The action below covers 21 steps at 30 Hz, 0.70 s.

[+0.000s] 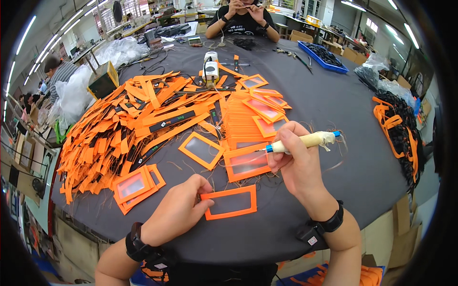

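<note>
My left hand [183,205] pinches the left edge of an orange-bordered clear window panel [252,202] lying near the front of the table. In my right hand [298,159] is a pen-shaped tool [312,140], wrapped in cream tape with blue ends. Its thin metal tip points left, above another orange-framed panel [248,164] at the front of a stack. A single panel [202,150] rests tilted just left of that stack. Farther left, a small pile of framed panels [131,186] lies beside the orange strips.
A big heap of orange and black strips [109,128] covers the left side. White power adapters [210,69] stand behind the stack. A blue tray [323,57] with black pieces is at back right, black-and-orange straps [398,133] at the right edge. A co-worker [243,21] sits opposite.
</note>
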Tool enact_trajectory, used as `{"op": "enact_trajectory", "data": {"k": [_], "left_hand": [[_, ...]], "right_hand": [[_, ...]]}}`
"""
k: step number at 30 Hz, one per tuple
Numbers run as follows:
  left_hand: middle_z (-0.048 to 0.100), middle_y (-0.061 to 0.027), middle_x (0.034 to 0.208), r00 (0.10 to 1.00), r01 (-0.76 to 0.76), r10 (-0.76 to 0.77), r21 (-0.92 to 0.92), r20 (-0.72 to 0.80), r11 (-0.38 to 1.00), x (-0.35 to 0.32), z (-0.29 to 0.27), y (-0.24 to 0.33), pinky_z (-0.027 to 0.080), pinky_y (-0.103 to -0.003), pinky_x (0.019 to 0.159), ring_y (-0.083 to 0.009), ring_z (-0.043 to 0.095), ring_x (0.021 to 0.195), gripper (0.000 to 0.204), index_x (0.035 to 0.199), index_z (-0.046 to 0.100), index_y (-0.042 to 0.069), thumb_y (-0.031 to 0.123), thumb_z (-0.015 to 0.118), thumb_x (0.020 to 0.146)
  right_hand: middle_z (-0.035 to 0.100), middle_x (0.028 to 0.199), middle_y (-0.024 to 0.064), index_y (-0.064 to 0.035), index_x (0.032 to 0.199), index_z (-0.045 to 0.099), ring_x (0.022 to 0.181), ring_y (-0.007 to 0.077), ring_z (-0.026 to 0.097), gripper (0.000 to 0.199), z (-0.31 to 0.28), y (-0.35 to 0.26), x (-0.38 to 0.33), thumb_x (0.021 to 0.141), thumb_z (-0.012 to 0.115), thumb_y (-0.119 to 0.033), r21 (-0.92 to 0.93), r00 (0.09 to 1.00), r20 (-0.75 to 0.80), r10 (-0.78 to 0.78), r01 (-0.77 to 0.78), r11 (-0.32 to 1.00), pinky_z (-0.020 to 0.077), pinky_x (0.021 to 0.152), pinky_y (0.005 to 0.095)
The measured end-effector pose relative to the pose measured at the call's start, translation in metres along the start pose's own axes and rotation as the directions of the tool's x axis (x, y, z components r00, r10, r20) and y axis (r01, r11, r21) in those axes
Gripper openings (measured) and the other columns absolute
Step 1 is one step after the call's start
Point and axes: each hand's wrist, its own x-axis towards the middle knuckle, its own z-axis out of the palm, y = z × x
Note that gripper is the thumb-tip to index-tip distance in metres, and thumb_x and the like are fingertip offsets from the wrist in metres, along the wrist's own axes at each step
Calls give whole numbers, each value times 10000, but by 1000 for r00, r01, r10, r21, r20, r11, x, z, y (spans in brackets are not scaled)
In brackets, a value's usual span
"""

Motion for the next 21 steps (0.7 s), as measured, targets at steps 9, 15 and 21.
{"op": "enact_trajectory", "data": {"k": [9,15,21], "left_hand": [[608,-74,923,835,-479,546,589,75,651,-70,6,-23,480,-347,710,-255,596,826,288,956,653,60,137,776,708],[567,-98,1113,938,-194,301,456,-174,869,-81,0,-32,417,-410,865,-298,538,1007,438,1053,628,66,171,815,671],[476,-116,1374,964,-230,262,351,-45,908,-65,-2,-28,298,-487,1087,-335,431,1280,523,1226,559,74,140,747,742]], "right_hand": [[560,673,20,-51,842,540,504,56,486,150,13,-4,-23,926,592,-164,-193,978,156,140,-109,975,377,440,200],[596,755,-7,-40,851,578,657,32,537,160,21,17,-49,845,721,-112,-487,925,240,293,-146,861,412,566,189],[649,819,31,-30,912,656,726,80,596,145,29,29,-74,839,727,-134,-593,876,374,305,-26,805,472,630,232]]}}
